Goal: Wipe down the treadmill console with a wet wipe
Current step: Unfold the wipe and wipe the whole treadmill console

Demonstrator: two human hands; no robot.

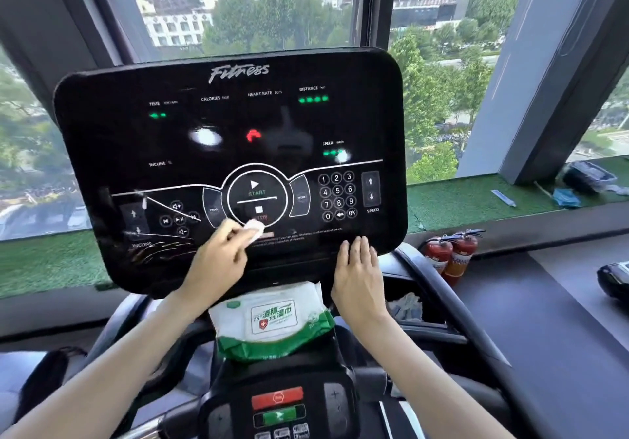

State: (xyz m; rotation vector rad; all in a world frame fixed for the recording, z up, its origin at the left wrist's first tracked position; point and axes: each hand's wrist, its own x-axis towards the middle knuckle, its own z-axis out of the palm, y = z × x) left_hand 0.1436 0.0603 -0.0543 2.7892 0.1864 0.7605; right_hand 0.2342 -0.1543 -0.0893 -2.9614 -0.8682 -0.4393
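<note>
A: Noted: left hand (221, 255) pinches the wet wipe (254, 229) at its fingertips, pressed to the console (238, 125); right hand (357, 268) lies flat, fingers straight, on the lower rim.

B: Advise light overlapping passes, sparing the keys. Glossy panel, streaks left of that hand; wipe pack (272, 319) beneath both hands; windows (272, 6) beyond.
</note>
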